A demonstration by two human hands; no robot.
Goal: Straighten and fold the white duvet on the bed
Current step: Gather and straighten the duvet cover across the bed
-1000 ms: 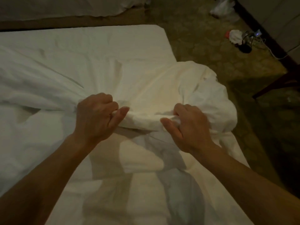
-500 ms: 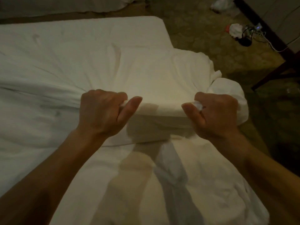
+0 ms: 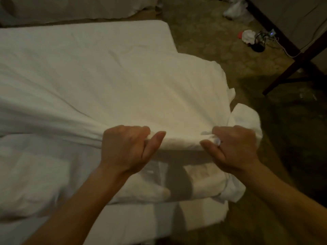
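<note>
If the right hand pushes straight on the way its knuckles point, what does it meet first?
Probably the bunched lump of white duvet just beyond the right hand, at the bed's corner; depth is unclear.

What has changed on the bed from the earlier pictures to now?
The two hands have moved apart along the duvet edge and lifted it, so the stretch between them is now taut and the crumpled heap has spread flatter. The left hand and the right hand grip the same edge as before. The clutter on the floor has not changed.
</note>
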